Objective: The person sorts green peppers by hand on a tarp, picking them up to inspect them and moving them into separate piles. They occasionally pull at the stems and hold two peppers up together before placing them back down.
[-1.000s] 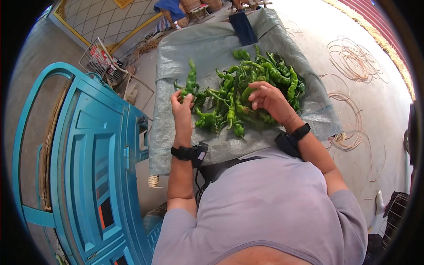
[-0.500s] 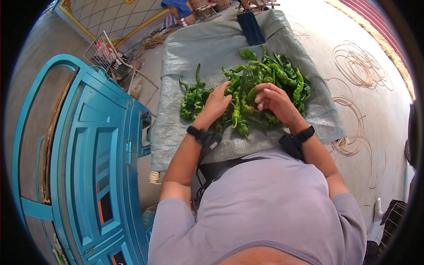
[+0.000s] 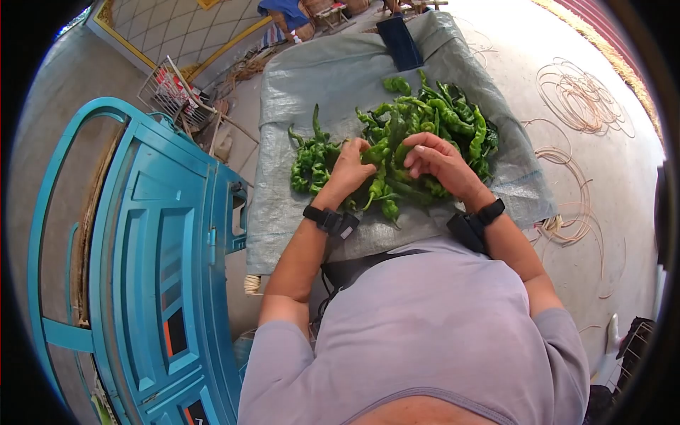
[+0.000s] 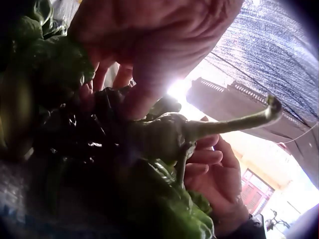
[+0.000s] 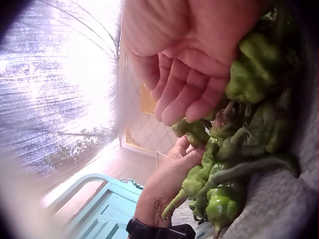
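Observation:
A heap of twisted green peppers (image 3: 457,120) lies on a table covered with a grey-green woven sheet (image 3: 304,81). My left hand (image 3: 346,172) is at the heap's left side, its thumb and fingers pinching a green pepper (image 3: 376,151). In the left wrist view the thumb presses down on dark, shadowed peppers near a pale stem (image 4: 232,124). My right hand (image 3: 443,164) hovers at the heap's near side with loosely bent fingers. Nothing shows between those fingers in the right wrist view, where peppers (image 5: 254,69) lie right beside them.
A smaller group of peppers (image 3: 306,166) sits left of the heap. At the table's far edge lies a dark blue flat object (image 3: 399,44). A blue metal panel (image 3: 166,262) stands close on the left, and cane coils (image 3: 577,99) lie on the floor at right.
My left hand has set a pepper down with the left group and moved right to the main heap, where it now pinches another. The right hand stays nearly in place.

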`<state>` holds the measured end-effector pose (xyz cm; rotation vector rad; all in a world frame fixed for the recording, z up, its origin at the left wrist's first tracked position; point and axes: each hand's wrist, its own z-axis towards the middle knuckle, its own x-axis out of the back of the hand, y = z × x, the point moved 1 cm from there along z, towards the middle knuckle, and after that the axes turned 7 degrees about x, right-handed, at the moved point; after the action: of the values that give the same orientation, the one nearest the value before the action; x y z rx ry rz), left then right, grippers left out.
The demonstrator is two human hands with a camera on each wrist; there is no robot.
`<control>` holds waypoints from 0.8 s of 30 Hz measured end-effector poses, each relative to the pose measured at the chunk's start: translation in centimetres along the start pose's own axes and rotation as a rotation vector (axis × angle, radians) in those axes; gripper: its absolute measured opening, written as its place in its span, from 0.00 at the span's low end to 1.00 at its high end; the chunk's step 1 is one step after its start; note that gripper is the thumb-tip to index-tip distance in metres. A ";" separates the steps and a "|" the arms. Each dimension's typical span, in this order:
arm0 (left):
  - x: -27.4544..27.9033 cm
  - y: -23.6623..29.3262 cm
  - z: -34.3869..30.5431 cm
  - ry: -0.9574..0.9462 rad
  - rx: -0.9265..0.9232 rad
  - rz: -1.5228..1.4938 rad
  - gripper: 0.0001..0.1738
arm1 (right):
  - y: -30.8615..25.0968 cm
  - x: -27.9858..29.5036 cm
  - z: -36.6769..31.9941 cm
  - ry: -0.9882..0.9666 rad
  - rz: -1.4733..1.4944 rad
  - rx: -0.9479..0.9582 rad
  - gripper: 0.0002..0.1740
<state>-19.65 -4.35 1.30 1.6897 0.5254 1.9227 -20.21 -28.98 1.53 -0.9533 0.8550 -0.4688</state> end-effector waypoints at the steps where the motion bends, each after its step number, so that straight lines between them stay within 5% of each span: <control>1: 0.0 0.3 -0.2 0.011 0.020 -0.069 0.26 | 0.0 0.0 0.0 -0.006 -0.012 0.013 0.15; 7: 1.8 3.7 -1.6 0.065 0.117 -0.621 0.14 | -0.4 -0.3 -0.2 -0.009 -0.016 0.009 0.15; 17: 0.3 8.0 -4.1 -0.140 -0.028 -0.730 0.16 | 0.3 -1.0 -0.3 -0.202 -0.355 -0.009 0.15; 24: 0.0 8.0 -4.5 0.131 0.086 -0.832 0.18 | 0.3 -0.9 0.0 -0.184 -0.401 -0.022 0.16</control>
<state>-25.14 -10.37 5.47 1.1104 1.1565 1.3958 -20.79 -28.20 1.64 -1.1754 0.5019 -0.7032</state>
